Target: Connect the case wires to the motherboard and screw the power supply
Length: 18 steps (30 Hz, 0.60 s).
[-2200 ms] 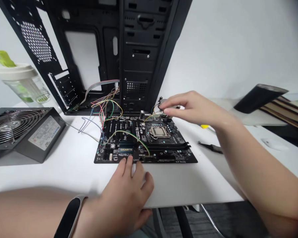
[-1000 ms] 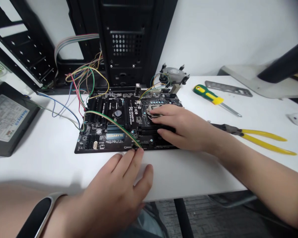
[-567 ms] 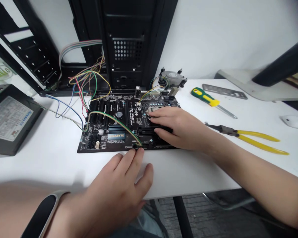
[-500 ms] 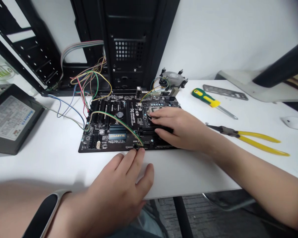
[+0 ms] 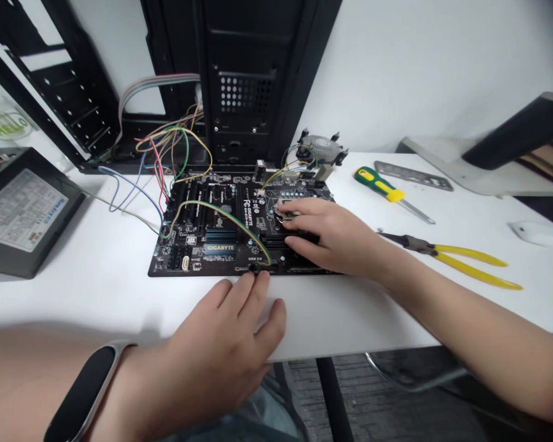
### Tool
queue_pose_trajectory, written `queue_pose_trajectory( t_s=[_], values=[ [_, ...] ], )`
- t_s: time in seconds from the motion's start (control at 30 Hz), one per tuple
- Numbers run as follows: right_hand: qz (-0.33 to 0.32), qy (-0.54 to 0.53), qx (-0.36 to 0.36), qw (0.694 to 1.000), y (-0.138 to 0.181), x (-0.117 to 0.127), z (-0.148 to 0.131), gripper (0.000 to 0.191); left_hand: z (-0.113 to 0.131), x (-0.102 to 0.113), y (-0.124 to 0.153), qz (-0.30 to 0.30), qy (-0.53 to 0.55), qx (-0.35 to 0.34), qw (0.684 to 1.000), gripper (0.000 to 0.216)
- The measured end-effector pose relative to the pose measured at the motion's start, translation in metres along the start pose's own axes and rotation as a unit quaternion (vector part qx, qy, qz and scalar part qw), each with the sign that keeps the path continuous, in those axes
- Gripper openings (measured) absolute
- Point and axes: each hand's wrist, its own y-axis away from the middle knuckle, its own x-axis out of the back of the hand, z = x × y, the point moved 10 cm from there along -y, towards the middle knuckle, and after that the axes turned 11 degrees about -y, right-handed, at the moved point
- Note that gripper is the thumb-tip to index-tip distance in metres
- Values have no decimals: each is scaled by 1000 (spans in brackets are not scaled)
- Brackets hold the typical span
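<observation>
A black Gigabyte motherboard lies flat on the white table. Two fingertips of my left hand touch its front edge, close by the plug end of a yellow-and-green cable; the thumb stands apart and nothing is visibly gripped. My right hand rests over the right part of the board with fingers spread. Its fingertips reach the CPU socket, which they partly cover. Left of centre sits a blue heatsink. Thin coloured wires run from the black computer case to the board's left side.
A power supply stands at left. Behind the board is a CPU cooler. On the right lie a green-and-yellow screwdriver, a grey metal plate, yellow-handled pliers, a white mouse and a monitor stand.
The camera view has shifted slightly, so the tools at right appear a little further left. Both hands keep nearly the same place on the board.
</observation>
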Motion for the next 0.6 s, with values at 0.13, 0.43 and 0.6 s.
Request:
queue_pose_trajectory(
  t_s=[0.13,0.43,0.6],
  values=[
    [-15,-2,-6,1000,-3,-1,1,26,1,0,0,5,-9,-2,1000,50],
    [-63,-10,-26,998,-8,-3,5,24,4,3,-2,11,-29,-7,1000,52],
    [-77,0,-35,996,-5,-4,7,24,4,3,-4,8,-30,-12,999,54]
  ],
)
